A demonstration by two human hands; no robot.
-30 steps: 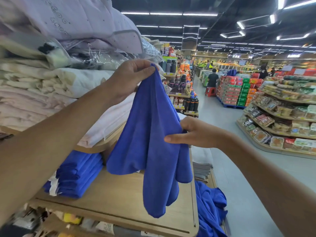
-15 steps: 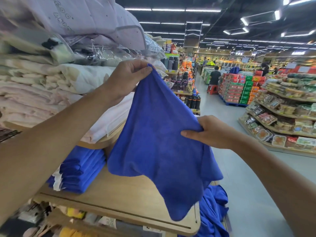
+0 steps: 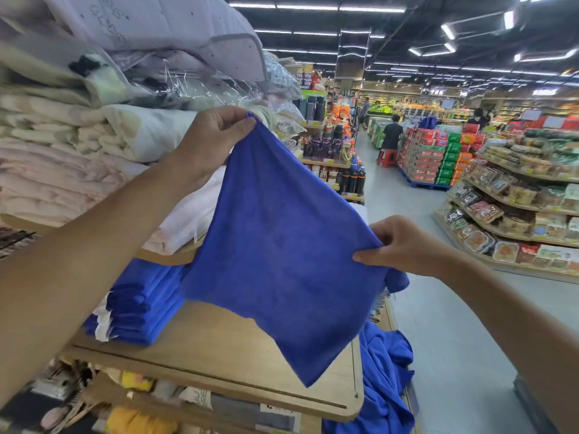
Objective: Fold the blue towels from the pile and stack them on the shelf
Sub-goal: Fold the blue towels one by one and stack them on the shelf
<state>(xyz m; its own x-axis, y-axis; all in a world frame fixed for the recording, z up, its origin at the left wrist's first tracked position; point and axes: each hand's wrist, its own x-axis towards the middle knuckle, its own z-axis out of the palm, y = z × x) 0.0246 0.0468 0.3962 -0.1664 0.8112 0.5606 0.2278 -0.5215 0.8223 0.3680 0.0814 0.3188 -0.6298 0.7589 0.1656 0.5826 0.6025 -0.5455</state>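
Observation:
A blue towel (image 3: pixel 282 258) hangs spread out in the air above the wooden shelf (image 3: pixel 225 349). My left hand (image 3: pixel 213 136) pinches its upper corner high up, in front of the bedding. My right hand (image 3: pixel 404 245) pinches the opposite corner, lower and to the right. The towel's bottom corner dangles over the shelf's front edge. A stack of folded blue towels (image 3: pixel 138 305) lies on the shelf at the left. A loose pile of blue towels (image 3: pixel 385 374) droops past the shelf's right end, partly hidden by the shelf.
Stacked cream and pink bedding (image 3: pixel 62 170) fills the upper shelf at left. Below the wooden shelf sit packaged goods (image 3: pixel 138 418). An aisle (image 3: pixel 438 308) runs to the right, with food shelves (image 3: pixel 513 220) along it and a person (image 3: pixel 391 136) far back.
My right hand has moved right and down along the towel's edge, pulling the bunched towel open into a flat sheet. My left hand has kept its corner up.

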